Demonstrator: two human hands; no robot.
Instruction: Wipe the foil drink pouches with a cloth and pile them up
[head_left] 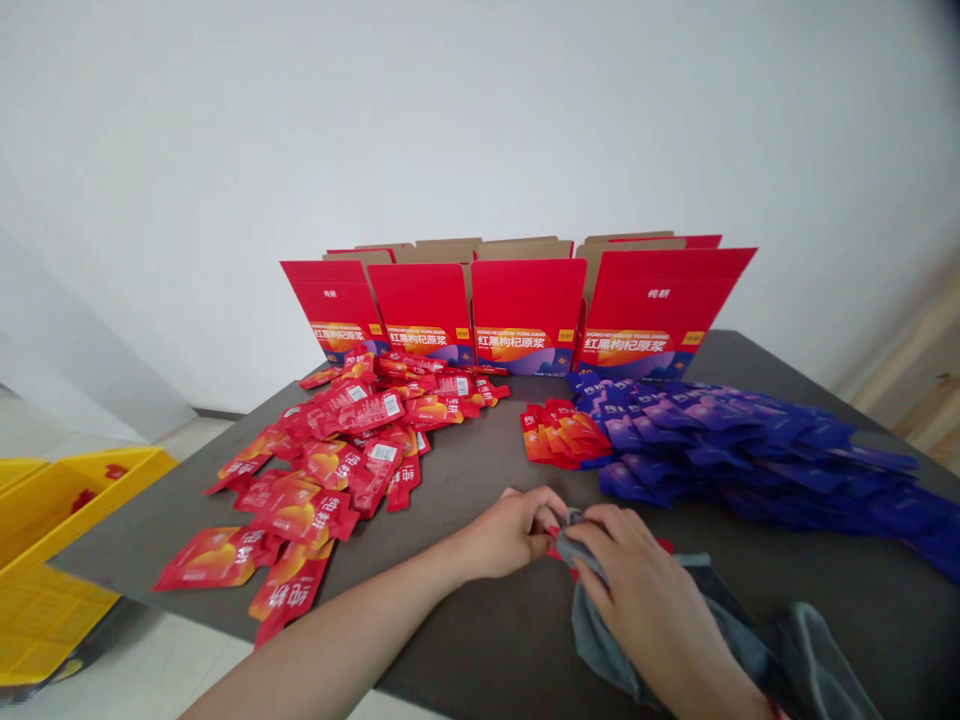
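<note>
My left hand [517, 532] is closed on the end of a red pouch [553, 545], of which only small bits show between my hands. A grey-blue cloth [600, 630] is pinched in my right hand [630, 570], bunched against the pouch, and its loose part trails over the table to the right. Just beyond my hands lies a small fanned stack of red pouches [564, 434]. To its right spreads a large overlapping pile of purple-blue pouches [712, 430]. Many red pouches [322, 470] are strewn on the left side of the dark table [450, 640].
Several open red cartons [529, 310] stand in a row along the back, their flaps raised. Below the table's left edge is a yellow bin [67, 540] with a few red things inside. A white wall [480, 120] rises behind the table.
</note>
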